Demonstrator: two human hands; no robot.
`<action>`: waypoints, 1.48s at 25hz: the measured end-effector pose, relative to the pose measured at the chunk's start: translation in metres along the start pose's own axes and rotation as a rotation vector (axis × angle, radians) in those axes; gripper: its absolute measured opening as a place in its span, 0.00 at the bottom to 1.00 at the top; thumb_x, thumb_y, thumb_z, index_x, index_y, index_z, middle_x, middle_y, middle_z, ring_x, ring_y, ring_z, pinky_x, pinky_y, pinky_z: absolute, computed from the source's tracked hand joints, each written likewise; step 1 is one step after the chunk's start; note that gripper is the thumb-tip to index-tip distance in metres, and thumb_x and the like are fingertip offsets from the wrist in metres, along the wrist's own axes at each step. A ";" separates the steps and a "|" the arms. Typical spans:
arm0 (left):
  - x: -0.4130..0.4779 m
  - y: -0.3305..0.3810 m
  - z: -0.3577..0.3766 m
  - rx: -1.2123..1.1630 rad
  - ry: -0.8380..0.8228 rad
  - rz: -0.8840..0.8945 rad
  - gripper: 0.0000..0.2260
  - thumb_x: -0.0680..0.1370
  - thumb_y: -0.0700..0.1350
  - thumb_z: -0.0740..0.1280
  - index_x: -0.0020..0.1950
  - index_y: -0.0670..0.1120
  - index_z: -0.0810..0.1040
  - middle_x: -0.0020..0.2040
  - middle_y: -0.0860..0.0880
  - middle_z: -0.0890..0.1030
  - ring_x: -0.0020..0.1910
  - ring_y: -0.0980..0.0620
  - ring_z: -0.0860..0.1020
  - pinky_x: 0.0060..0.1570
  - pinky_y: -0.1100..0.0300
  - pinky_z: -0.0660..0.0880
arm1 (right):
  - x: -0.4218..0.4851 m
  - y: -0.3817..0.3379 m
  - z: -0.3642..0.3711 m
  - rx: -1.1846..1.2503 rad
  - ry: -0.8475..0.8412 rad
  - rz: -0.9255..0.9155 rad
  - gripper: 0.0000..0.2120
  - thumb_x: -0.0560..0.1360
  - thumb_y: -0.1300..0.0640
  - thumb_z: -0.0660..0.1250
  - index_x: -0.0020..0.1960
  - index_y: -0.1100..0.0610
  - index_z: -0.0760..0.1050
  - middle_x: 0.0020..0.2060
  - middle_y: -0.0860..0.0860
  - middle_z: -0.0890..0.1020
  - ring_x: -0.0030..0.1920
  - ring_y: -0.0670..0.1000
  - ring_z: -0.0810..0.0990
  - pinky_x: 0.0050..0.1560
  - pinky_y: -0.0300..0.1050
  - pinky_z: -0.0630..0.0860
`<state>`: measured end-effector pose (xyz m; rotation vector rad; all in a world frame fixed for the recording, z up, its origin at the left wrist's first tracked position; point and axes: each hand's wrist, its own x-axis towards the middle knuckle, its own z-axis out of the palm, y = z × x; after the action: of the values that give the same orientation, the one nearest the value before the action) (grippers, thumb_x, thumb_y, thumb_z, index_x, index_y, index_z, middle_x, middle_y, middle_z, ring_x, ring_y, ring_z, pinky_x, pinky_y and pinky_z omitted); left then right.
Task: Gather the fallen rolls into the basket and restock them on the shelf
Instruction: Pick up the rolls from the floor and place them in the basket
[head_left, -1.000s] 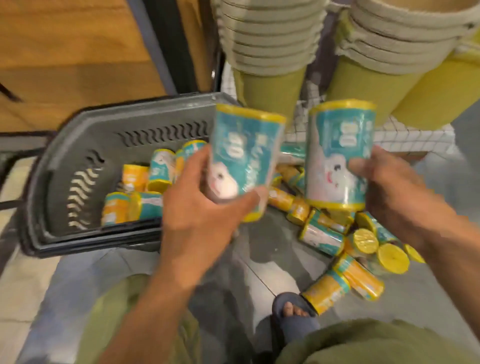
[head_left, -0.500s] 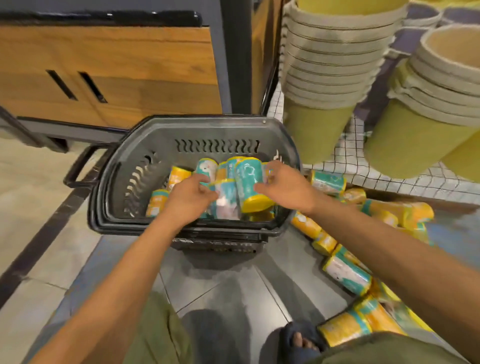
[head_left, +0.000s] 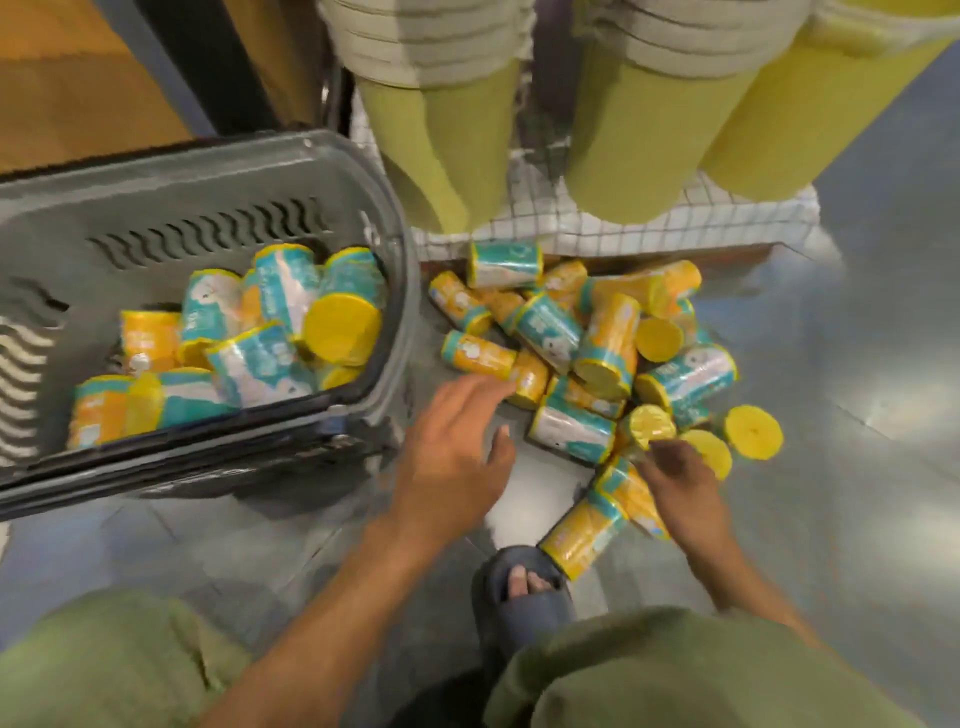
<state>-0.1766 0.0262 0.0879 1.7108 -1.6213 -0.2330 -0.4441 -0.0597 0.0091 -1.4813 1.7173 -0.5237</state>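
Note:
A dark grey plastic basket (head_left: 218, 171) stands on the floor at the left, holding several teal and yellow rolls (head_left: 270, 332). To its right, a pile of several fallen rolls (head_left: 587, 343) lies on the grey floor below the shelf. My left hand (head_left: 452, 457) hovers with fingers spread, its fingertips at a yellow roll (head_left: 527, 376) on the pile's left edge. My right hand (head_left: 680, 488) reaches into the pile's near side, fingers bent down over a roll (head_left: 631, 493); whether it grips is hidden.
Stacks of green and beige pots (head_left: 436, 104) stand on a white wire-grid shelf (head_left: 675, 218) right above the pile. A wooden cabinet (head_left: 78, 93) is behind the basket. My sandalled foot (head_left: 519, 592) touches the nearest roll (head_left: 582, 535).
Both hands let go of their two rolls in the basket and moved right to the pile on the floor. The view swung right and down.

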 end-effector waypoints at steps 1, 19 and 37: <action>-0.005 -0.010 0.027 -0.023 -0.130 -0.085 0.19 0.75 0.41 0.69 0.67 0.44 0.78 0.64 0.47 0.78 0.65 0.46 0.76 0.67 0.51 0.72 | -0.013 0.026 0.009 0.008 -0.001 0.087 0.07 0.77 0.56 0.73 0.53 0.53 0.78 0.48 0.54 0.84 0.48 0.53 0.84 0.50 0.42 0.76; 0.073 -0.129 0.223 0.315 -0.264 -0.399 0.21 0.72 0.54 0.76 0.61 0.47 0.78 0.63 0.45 0.70 0.60 0.41 0.70 0.57 0.45 0.75 | -0.026 0.120 0.125 0.301 -0.006 0.614 0.20 0.70 0.48 0.79 0.54 0.55 0.76 0.45 0.51 0.86 0.42 0.50 0.86 0.40 0.46 0.81; -0.029 -0.129 0.195 -0.186 -0.161 -0.812 0.23 0.69 0.47 0.79 0.57 0.48 0.71 0.49 0.48 0.82 0.42 0.48 0.79 0.35 0.57 0.71 | -0.031 0.117 0.105 0.360 -0.041 0.522 0.17 0.71 0.56 0.80 0.57 0.53 0.79 0.47 0.51 0.87 0.44 0.51 0.87 0.46 0.52 0.85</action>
<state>-0.1986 -0.0340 -0.1388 2.1523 -0.8817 -0.8972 -0.4357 0.0164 -0.1323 -0.7482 1.7761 -0.4811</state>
